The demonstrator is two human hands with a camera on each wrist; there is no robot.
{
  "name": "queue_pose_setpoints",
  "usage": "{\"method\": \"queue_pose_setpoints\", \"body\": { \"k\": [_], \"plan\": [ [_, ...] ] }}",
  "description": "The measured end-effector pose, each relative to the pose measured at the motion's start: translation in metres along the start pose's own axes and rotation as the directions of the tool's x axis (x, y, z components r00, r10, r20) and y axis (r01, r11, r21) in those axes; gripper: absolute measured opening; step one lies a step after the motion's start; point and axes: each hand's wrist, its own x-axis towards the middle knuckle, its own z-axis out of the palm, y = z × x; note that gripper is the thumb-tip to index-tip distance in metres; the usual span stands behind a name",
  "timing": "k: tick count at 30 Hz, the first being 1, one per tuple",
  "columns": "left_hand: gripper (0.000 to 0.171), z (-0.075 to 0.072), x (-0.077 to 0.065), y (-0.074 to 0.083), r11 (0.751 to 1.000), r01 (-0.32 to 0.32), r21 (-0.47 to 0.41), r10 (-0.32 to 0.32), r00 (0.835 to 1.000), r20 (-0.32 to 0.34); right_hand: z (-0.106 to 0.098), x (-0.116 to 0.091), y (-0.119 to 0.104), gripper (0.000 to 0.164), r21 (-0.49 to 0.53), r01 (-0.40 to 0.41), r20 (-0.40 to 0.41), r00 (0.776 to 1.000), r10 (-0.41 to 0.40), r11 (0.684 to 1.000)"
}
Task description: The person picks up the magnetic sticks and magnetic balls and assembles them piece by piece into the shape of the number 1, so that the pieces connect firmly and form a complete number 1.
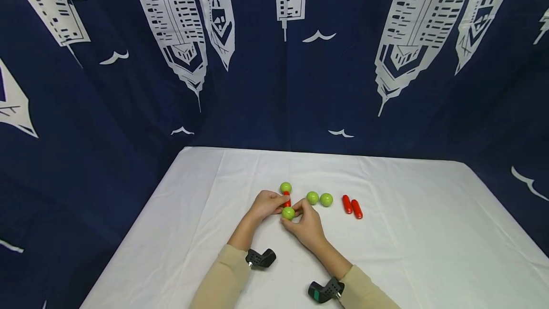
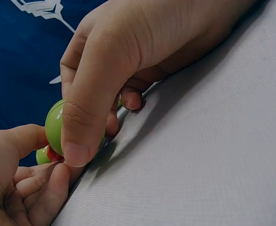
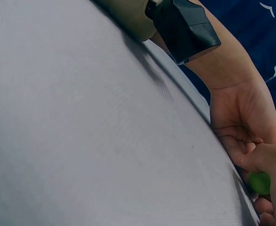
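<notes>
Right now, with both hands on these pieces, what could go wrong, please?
The near green ball, pinched by the right grip, might slip out, being round.
The red stick held in the left grip could tilt if pushed, perhaps disturbing the far green ball at its other end.
The right grip is also close to a loose green ball and might knock it rolling.

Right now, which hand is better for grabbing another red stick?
Probably the right hand: the two loose red sticks lie on its side, nearer it than the left hand. It must first let go of the green ball.
</notes>
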Motion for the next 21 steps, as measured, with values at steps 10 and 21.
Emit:
{"method": "queue_pose_setpoints", "body": {
  "k": [10, 21],
  "plan": [
    [0.033, -0.004, -0.004, 0.007, 0.998, 0.054, 0.027, -0.056, 0.995, 0.081, -0.004, -0.001, 0.002, 0.037, 0.010, -0.020, 0.000, 1.000, 0.020, 1.000],
    [0.029, -0.014, -0.013, 0.020, 0.985, 0.065, 0.159, -0.112, 0.944, 0.311, -0.002, 0.001, 0.002, 0.037, 0.028, 0.002, -0.028, 1.000, -0.001, 1.000]
  ]
}}
